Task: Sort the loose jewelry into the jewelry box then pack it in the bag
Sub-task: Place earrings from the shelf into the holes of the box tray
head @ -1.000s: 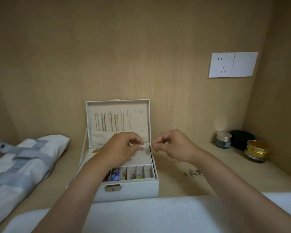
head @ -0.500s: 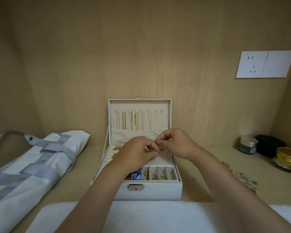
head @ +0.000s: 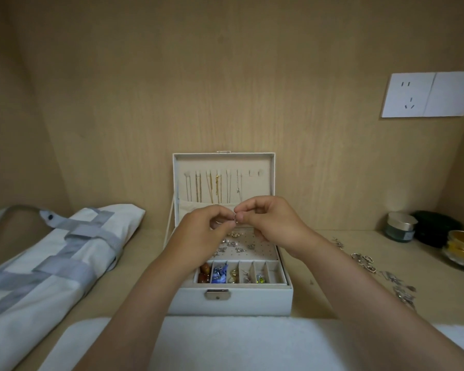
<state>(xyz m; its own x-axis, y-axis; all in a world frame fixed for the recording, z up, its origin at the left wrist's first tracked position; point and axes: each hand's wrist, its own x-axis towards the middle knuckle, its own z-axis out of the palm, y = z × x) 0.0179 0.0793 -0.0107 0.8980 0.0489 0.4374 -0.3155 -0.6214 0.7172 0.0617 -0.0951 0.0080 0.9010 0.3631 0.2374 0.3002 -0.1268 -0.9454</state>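
Note:
A white jewelry box [head: 233,301] stands open in the middle of the wooden shelf, lid upright with several chains hanging inside it. Its front compartments hold beads and earrings, and small silver pieces sit on the perforated earring panel [head: 255,251]. My left hand [head: 201,231] and my right hand [head: 268,218] meet above the panel, both pinching one small silver earring [head: 235,219] between their fingertips. Loose silver jewelry [head: 370,266] lies scattered on the shelf to the right of the box. A white and grey tote bag [head: 46,266] lies flat at the left.
A white towel [head: 225,344] covers the shelf's front edge. At the right back stand a small grey jar [head: 401,226], a dark green case [head: 437,227] and a gold-lidded glass jar [head: 462,251]. A wall socket [head: 429,94] is on the back panel.
The view has swung to the right, so the box now sits in the centre. My hands have lifted a little above the earring panel, still together on the small earring.

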